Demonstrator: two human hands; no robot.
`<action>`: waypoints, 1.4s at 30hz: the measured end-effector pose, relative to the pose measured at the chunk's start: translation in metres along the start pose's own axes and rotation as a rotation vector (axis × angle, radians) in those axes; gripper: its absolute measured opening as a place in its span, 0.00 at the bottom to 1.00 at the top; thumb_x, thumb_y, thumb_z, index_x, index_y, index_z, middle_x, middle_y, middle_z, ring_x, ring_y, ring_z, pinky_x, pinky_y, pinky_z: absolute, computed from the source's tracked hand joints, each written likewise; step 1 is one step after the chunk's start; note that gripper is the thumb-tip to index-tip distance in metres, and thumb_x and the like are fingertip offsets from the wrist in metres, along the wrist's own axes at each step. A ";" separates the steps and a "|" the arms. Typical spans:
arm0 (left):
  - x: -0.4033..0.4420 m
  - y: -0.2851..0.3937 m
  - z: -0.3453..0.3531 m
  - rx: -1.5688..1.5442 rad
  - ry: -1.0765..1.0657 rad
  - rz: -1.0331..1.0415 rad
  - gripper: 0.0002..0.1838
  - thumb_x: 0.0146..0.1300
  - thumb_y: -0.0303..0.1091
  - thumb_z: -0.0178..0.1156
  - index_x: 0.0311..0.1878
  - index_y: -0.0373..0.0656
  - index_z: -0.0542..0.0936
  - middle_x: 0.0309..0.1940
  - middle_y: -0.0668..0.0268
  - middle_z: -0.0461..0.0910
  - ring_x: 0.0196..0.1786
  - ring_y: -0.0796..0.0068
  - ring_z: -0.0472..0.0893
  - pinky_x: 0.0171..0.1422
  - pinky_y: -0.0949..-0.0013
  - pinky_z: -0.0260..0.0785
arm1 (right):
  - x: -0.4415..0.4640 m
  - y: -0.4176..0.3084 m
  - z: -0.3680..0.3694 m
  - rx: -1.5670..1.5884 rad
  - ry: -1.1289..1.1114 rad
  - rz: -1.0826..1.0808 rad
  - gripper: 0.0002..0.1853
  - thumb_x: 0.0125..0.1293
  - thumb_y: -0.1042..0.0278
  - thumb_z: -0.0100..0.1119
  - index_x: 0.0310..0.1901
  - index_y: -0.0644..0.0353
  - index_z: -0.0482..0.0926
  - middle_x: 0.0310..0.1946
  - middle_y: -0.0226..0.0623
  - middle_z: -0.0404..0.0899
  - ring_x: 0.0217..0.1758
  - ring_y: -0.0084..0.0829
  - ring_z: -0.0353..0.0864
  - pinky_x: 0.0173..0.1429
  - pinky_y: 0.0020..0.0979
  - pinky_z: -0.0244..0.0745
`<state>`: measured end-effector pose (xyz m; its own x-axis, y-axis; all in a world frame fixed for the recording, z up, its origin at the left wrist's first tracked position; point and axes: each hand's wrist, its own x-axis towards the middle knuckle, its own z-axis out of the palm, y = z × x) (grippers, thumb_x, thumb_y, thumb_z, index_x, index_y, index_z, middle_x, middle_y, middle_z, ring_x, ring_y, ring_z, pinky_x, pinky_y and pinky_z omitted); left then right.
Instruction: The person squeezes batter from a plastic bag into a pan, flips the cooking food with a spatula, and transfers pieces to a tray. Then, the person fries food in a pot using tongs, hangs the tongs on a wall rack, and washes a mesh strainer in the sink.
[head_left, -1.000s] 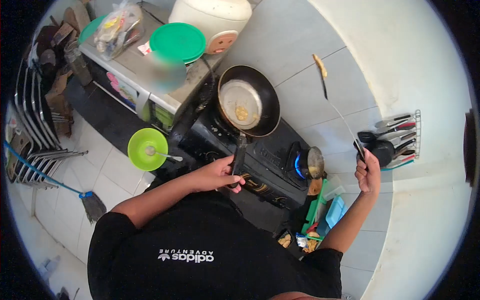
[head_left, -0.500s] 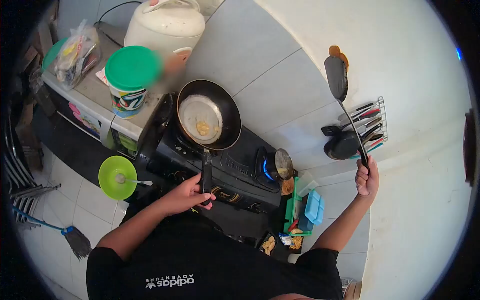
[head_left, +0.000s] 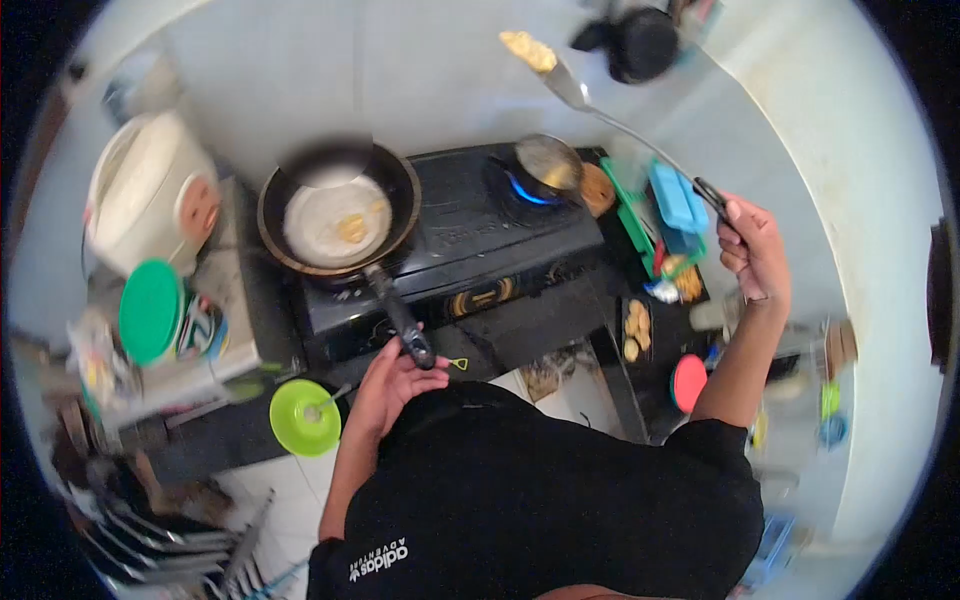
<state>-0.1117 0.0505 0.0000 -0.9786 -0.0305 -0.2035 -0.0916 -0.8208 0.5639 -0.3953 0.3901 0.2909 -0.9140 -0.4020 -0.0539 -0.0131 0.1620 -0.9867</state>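
A dark frying pan (head_left: 402, 190) sits on the left side of the black stove, with a small yellowish piece of food (head_left: 351, 228) on its pale inner surface. At the end of its black handle is my left hand (head_left: 392, 385), fingers curled loosely around it. Raised on the right, my right hand (head_left: 755, 245) grips the black handle of a spatula (head_left: 568, 86). Its blade points up and left, carrying a yellow piece of food (head_left: 527, 50) at the tip.
A small pot (head_left: 548, 165) sits over a blue flame on the right burner of the stove (head_left: 490, 225). Right of it are a green basket (head_left: 625, 210), a blue container (head_left: 680, 195) and food pieces (head_left: 637, 328). A lime-green bowl (head_left: 303, 418) and rice cooker (head_left: 150, 195) are left.
The view has turned, shifting the stove and pan leftward. My right hand has brought the spatula lower and tilted it left, showing its food. My left hand stays at the pan handle.
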 end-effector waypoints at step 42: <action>0.085 -0.256 0.114 0.283 0.219 -0.134 0.18 0.78 0.41 0.52 0.60 0.37 0.74 0.45 0.57 0.84 0.41 0.71 0.81 0.44 0.68 0.74 | -0.206 0.367 -0.319 -0.406 0.391 0.123 0.18 0.71 0.64 0.67 0.57 0.64 0.84 0.29 0.24 0.80 0.25 0.17 0.72 0.31 0.24 0.70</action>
<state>-0.1920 0.3232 -0.0707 -0.8948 -0.0804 -0.4392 -0.2930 -0.6365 0.7134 -0.3417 0.8200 -0.0114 -0.9996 -0.0079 -0.0281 0.0191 0.5502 -0.8348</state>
